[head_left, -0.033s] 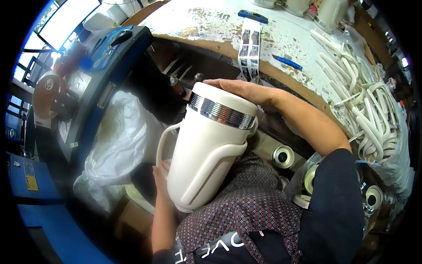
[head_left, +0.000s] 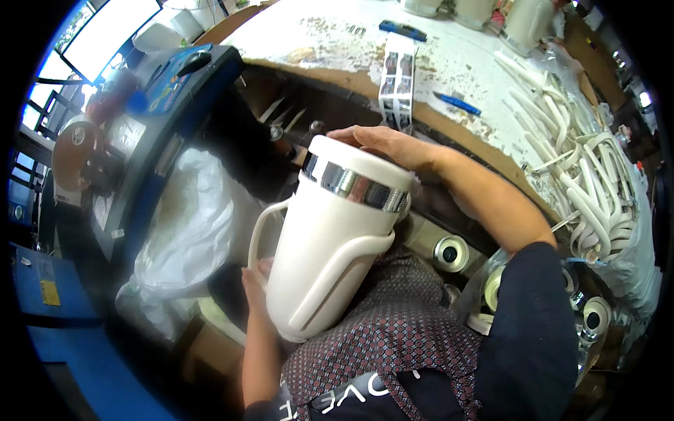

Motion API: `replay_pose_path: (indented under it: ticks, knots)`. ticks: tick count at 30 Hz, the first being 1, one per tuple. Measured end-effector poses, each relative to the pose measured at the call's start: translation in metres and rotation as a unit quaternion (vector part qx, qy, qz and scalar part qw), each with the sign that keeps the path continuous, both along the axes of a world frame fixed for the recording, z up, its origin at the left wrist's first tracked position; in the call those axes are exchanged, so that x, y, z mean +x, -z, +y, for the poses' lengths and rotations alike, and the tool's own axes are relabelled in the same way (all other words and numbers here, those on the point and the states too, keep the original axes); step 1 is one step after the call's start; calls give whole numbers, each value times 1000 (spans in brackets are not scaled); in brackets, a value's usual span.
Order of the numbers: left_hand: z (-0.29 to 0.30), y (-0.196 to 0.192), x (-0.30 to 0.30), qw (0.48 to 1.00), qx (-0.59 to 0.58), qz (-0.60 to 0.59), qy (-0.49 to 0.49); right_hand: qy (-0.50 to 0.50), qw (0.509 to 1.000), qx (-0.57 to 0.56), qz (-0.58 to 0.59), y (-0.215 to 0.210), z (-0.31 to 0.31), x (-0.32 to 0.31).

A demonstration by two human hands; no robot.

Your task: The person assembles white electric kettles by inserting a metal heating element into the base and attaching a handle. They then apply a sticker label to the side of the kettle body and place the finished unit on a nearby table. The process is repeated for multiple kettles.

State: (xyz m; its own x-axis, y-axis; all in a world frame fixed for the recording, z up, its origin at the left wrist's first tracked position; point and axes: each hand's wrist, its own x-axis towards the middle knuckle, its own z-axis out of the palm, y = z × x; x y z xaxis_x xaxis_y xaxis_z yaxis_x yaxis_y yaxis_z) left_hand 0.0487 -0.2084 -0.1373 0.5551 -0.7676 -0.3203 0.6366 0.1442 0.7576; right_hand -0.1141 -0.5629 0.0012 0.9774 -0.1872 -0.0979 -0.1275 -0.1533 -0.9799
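Note:
A large white jug with a chrome band under its rim and a curved white handle leans tilted against my lap. My left hand grips it low down, at the foot of the handle. My right hand lies over the far edge of the jug's flat top and holds it steady. Part of the jug's base is hidden by my patterned apron.
Behind the jug is a worn white workbench with a strip of stickers, a blue cutter and a blue pen. Loose white handles are piled on the right. A white plastic bag and a blue machine are on the left.

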Motion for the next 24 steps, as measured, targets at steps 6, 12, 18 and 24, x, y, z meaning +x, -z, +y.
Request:
replay_pose_path:
  ticks: [6,12,18,24]
  knots:
    - [17,-17,0,938,256,-230,32,108,975,-179,-79,-28,21,-43]
    - [59,-3,-53,941,121,-288,-128,115,993,16,-23,-41,7,-73]
    - [61,0,-63,975,100,-92,-173,254,955,-45,-147,22,42,-86]
    - [45,-28,-39,972,88,-117,-186,360,902,-18,-236,52,90,-135]
